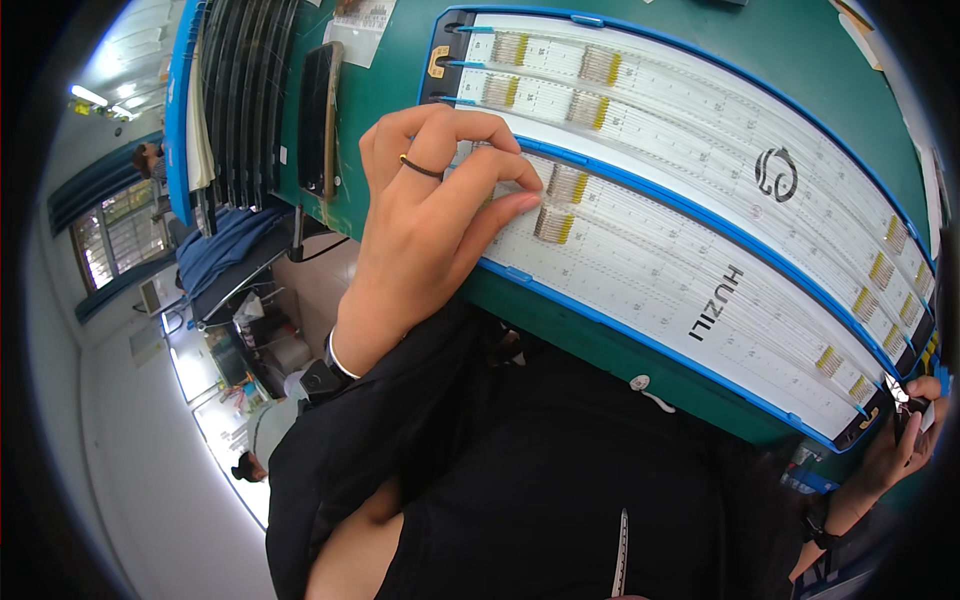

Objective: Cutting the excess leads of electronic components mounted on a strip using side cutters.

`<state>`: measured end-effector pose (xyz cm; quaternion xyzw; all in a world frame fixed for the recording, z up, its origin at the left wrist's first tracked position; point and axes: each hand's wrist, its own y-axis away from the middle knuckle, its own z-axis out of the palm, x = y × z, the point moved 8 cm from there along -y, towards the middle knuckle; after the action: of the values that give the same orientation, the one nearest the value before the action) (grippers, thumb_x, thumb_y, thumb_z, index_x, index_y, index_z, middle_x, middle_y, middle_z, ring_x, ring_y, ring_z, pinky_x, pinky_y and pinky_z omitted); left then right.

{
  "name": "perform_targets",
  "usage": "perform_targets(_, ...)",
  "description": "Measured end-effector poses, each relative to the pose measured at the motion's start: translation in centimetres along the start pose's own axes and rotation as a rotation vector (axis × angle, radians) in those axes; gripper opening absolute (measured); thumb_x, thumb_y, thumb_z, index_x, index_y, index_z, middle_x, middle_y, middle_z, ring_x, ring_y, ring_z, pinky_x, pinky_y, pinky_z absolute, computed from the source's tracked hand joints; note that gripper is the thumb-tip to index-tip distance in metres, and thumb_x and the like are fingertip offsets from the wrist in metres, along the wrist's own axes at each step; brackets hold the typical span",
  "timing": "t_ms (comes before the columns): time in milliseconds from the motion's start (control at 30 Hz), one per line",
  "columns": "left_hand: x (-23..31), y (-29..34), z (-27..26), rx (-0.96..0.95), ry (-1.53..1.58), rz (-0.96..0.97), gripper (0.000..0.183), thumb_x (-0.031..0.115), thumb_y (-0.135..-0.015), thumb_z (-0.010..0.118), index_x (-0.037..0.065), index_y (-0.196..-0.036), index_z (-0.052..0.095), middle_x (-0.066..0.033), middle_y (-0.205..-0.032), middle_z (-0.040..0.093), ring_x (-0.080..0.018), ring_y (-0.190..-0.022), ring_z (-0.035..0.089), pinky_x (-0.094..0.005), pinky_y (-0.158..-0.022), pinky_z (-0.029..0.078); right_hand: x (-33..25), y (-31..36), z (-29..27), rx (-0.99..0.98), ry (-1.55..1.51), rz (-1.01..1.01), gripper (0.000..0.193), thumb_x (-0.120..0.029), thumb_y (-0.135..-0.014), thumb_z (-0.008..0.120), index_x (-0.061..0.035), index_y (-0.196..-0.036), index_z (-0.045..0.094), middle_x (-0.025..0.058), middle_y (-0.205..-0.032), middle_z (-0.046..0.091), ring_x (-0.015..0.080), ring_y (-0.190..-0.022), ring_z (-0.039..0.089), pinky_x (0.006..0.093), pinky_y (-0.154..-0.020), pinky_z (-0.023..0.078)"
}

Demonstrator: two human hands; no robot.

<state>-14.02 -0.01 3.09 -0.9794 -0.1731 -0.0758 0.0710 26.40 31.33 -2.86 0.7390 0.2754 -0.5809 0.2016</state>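
Note:
A long hinged case (640, 300), which looks like a fishing leader case, lies open on the green table. It has blue rims and white ruled boards with thin clear lines stretched lengthwise and small yellow-tipped slotted holders. My left hand (425, 185) is over its left end, thumb and fingertips pinched together beside a holder (555, 225). Whatever is in the pinch is too fine to make out. At the far right, by the case's other end, my right hand (910, 440) has its fingers closed around a small tool (897, 392) with a shiny metal part. Its kind is unclear.
A dark phone (318, 120) lies left of the case, beside a row of upright black panels (240, 95). A white paper (362, 28) is at the back. The green table's (600, 340) front edge runs close to my body. Other people are in the room at left.

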Motion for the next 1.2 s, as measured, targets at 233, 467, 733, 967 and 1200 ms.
perform_targets(233,-0.1,-0.2,0.5,-0.005,0.091,-0.011,0.017,0.006,-0.070,0.076,0.009,-0.084,0.066,-0.0030,-0.100,0.059,-0.0269,-0.104,0.047,-0.0375,-0.089,0.037,-0.1,0.0,0.0,-0.024,0.048,-0.001,0.025,-0.017,-0.094,0.047,0.0049,-0.105,0.039,0.0149,-0.107,0.044,0.0172,-0.092,0.043,0.0282,-0.087,0.034)
perform_targets(467,0.2,0.5,-0.2,0.132,-0.035,0.096,0.023,0.007,-0.061,0.080,0.012,-0.080,0.069,0.0004,-0.097,0.063,-0.0245,-0.100,0.050,-0.0354,-0.086,0.039,-3.1,-1.7,4.9,0.035,0.035,-0.105,0.020,-0.014,-0.087,0.054,0.0026,-0.095,0.045,0.0167,-0.093,0.054,0.0192,-0.077,0.049,0.0293,-0.073,0.039)
perform_targets(733,1.4,1.4,-0.2,0.094,-0.094,0.039,0.032,0.010,-0.062,0.078,0.010,-0.094,0.078,-0.0025,-0.104,0.067,-0.0270,-0.103,0.053,-0.0375,-0.090,0.044,-3.3,-0.8,4.7,0.065,0.034,-0.119,0.026,-0.020,-0.084,0.059,0.0030,-0.094,0.054,0.0152,-0.088,0.059,0.0194,-0.082,0.053,0.0302,-0.075,0.041)
perform_targets(967,2.7,2.7,-0.3,0.052,-0.200,0.138,0.036,0.023,-0.097,0.050,-0.002,-0.116,0.068,-0.0162,-0.128,0.060,-0.0338,-0.119,0.050,-0.0419,-0.103,0.035,-4.8,-1.5,4.6,0.051,-0.273,-0.088,0.016,-0.012,-0.086,0.061,-0.0054,-0.086,0.046,0.0165,-0.091,0.067,0.0151,-0.080,0.060,0.0268,-0.075,0.047)
perform_targets(1200,2.4,4.1,0.4,0.050,-0.198,0.016,0.073,0.055,-0.102,0.017,0.001,-0.134,0.056,-0.0144,-0.144,0.047,-0.0344,-0.140,0.030,-0.0462,-0.113,0.021,-9.1,3.3,-3.4,0.392,-0.042,-0.048,0.015,0.003,-0.079,0.054,-0.0010,-0.093,0.054,0.0096,-0.082,0.061,0.0158,-0.075,0.057,0.0282,-0.073,0.046)
